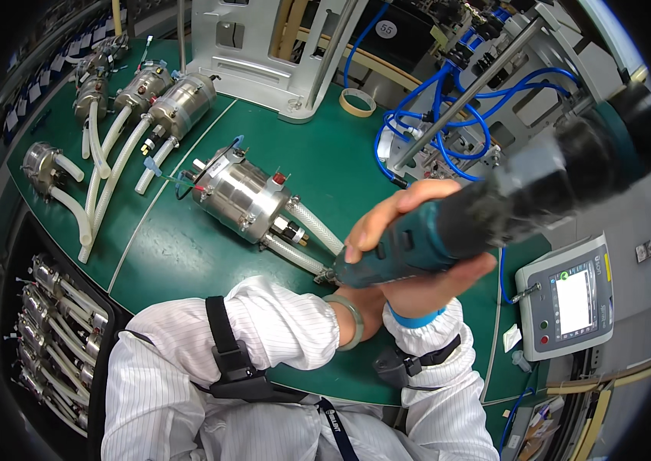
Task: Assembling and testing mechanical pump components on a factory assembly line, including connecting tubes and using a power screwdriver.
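A teal and black cordless power tool (510, 192) slants across the right side, its thick end up toward the camera. My right hand (417, 238), with a blue band at the wrist, is wrapped round its narrower part. My left hand (364, 306), below a bangle, is mostly behind the tool; its fingers are hidden. It is close to a metal clamp (325, 276) at the end of a short braided hose (292, 255). That hose and a second clear hose (316, 225) come out of a shiny steel canister (242, 196) lying on the green mat.
Several similar canisters with hoses (179, 107) lie at the far left of the green mat (179, 253). A black bin (106, 307) at left holds more. Behind are a grey metal frame (256, 73), a tape roll (357, 102) and blue tubing (437, 115). A screen unit (567, 300) stands right.
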Available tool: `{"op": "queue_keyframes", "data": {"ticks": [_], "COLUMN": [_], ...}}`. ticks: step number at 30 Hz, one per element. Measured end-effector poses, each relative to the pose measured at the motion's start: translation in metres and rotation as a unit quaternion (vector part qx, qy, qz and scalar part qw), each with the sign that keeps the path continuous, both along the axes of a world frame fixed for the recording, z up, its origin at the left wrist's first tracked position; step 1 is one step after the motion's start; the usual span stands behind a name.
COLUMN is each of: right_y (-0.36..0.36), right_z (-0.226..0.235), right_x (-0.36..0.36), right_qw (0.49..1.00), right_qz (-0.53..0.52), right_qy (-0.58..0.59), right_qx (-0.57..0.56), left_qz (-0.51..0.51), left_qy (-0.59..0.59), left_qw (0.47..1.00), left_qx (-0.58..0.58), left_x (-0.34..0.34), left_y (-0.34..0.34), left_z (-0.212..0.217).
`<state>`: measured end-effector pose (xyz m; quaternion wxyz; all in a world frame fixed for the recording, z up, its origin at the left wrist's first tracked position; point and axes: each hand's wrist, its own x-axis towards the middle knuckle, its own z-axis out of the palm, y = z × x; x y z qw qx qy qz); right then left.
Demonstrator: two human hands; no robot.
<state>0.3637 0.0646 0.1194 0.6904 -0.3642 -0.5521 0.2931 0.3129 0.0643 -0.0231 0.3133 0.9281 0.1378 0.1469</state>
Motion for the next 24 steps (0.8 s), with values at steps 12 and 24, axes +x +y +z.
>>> {"op": "queue_keyframes", "data": {"ticks": [12, 24], "right_y": [0.001, -0.001], "right_z": [-0.003, -0.006], "right_x": [-0.002, -0.002], "right_qw": [1.0, 0.994], "right_qz": [-0.02, -0.057], "right_qy": [-0.022, -0.085], "right_qx": [-0.006, -0.034], "left_qz": [-0.005, -0.017], "left_qy": [-0.042, -0.047], "left_qw": [0.997, 0.993], "left_qx": [-0.064, -0.103], "left_x": [0.01, 0.011], "left_y": [-0.004, -0.002], "left_z": [-0.014, -0.007]}}
